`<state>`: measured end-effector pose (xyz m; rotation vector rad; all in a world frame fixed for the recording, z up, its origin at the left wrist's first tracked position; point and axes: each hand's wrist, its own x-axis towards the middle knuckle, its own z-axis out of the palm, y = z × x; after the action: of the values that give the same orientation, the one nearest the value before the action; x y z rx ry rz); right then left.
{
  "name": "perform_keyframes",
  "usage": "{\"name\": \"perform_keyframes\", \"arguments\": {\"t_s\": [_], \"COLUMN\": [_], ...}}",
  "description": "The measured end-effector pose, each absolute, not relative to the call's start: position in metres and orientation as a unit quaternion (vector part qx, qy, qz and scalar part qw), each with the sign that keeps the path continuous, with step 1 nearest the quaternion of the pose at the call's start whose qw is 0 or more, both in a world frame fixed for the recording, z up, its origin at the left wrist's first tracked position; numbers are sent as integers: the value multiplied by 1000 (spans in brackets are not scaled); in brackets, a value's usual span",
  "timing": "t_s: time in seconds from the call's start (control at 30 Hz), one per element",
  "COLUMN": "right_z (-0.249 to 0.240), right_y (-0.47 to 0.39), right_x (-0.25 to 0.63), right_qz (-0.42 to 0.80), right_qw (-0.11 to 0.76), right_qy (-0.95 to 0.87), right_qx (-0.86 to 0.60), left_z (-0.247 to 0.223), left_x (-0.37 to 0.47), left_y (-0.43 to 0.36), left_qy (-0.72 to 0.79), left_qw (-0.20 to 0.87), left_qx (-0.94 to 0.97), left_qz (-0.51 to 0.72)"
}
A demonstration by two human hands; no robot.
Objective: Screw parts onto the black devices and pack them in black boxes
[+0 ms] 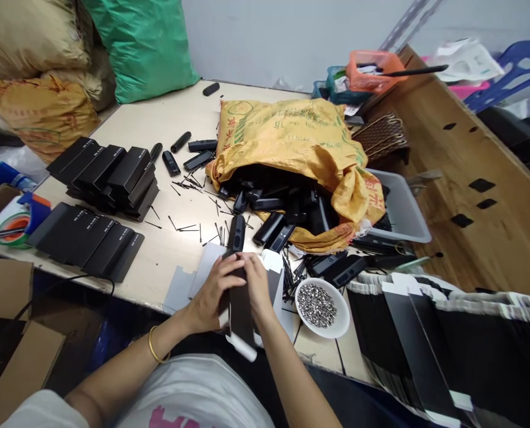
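A slim black cardboard box [242, 312] is between my two hands at the table's front edge, its white end flap sticking out toward my body. My left hand [214, 294] wraps the box's left side, fingers bent over the top. Along the other side, my right hand [255, 282] presses with its fingers curled at the far end. Just beyond my fingertips lies a black handheld device [236, 233] with round buttons. Flat, unfolded box card lies under and beside my hands. A white bowl [346, 315] of small metal pieces stands to the right.
A yellow woven sack [292, 128] spills black devices onto the table. Stacked black boxes [129, 169] stand at left, near a tape dispenser [35, 211]. Flattened box blanks [398, 333] fill the right front. Thin black sticks lie scattered. A grey tub [407, 208] sits behind.
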<state>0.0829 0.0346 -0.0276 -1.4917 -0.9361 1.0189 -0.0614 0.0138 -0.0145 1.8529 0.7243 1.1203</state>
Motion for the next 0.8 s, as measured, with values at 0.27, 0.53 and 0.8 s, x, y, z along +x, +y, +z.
{"name": "perform_keyframes", "arguments": {"t_s": [0.27, 0.53, 0.8], "right_z": [-44, 26, -6], "right_y": [109, 84, 146], "right_x": [99, 140, 76], "right_qz": [272, 380, 210], "right_qw": [327, 289, 82], "right_qy": [-566, -755, -714], "right_qx": [-706, -449, -663], "left_z": [4, 12, 7], "left_x": [-95, -91, -96], "left_y": [65, 72, 65], "left_qy": [624, 526, 545], "left_qw": [346, 285, 341], "left_qx": [618, 787, 693], "left_qz": [329, 152, 326]}}
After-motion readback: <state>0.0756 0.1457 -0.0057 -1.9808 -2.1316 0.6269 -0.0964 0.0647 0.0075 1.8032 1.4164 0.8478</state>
